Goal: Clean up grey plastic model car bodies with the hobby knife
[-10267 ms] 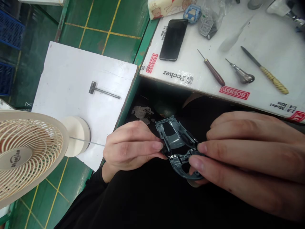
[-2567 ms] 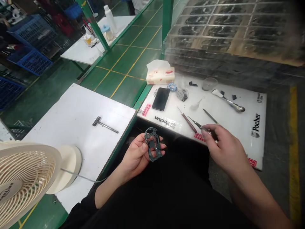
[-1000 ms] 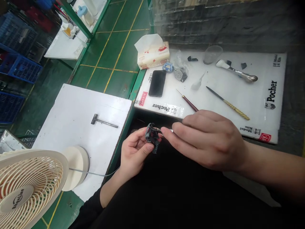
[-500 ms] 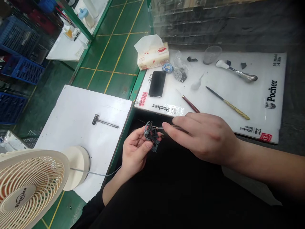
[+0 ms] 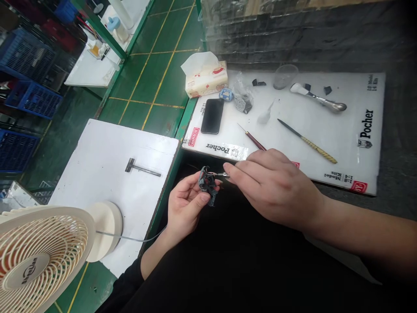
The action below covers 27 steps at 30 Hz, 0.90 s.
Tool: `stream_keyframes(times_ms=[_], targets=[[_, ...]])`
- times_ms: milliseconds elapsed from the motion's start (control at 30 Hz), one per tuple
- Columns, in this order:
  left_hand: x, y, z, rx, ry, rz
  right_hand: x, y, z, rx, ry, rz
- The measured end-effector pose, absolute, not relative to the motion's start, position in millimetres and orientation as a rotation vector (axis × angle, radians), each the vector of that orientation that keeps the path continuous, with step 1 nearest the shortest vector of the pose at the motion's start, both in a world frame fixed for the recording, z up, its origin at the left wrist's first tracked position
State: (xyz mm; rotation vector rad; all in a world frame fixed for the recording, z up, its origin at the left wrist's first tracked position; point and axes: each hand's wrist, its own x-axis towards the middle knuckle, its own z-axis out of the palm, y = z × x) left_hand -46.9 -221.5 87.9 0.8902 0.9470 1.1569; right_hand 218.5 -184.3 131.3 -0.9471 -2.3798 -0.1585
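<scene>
My left hand (image 5: 187,206) pinches a small dark grey plastic model car part (image 5: 207,184) over my lap, thumb and fingers closed round it. My right hand (image 5: 272,187) is closed on a thin metal pointed tool (image 5: 223,175); its tip touches the upper side of the part. Most of the tool is hidden inside my fingers. Both hands hover just in front of the white Pocher board (image 5: 345,126).
On the board lie a black phone (image 5: 212,115), a red-handled pick (image 5: 252,138), a yellow-handled file (image 5: 308,141), a metal tool (image 5: 321,98), a tissue pack (image 5: 206,78). A T-shaped tool (image 5: 141,168) lies on the white sheet at left. A cream fan (image 5: 39,256) stands lower left.
My right hand has picked up the metal tool from the board and brought its tip to the part in my left hand. In the last second both hands barely shifted.
</scene>
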Motion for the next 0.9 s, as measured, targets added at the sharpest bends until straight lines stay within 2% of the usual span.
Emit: stream_keyframes(times_ms=[133, 900], targets=[[-44.0, -221.8, 85.9, 0.879, 0.908, 1.116, 225.7, -185.6, 131.6, -0.873, -2.368, -0.096], [5.7, -186.4, 80.8, 0.812, 0.855, 0.911, 261.9, -209.2, 110.9, -1.238, -2.119, 0.084]])
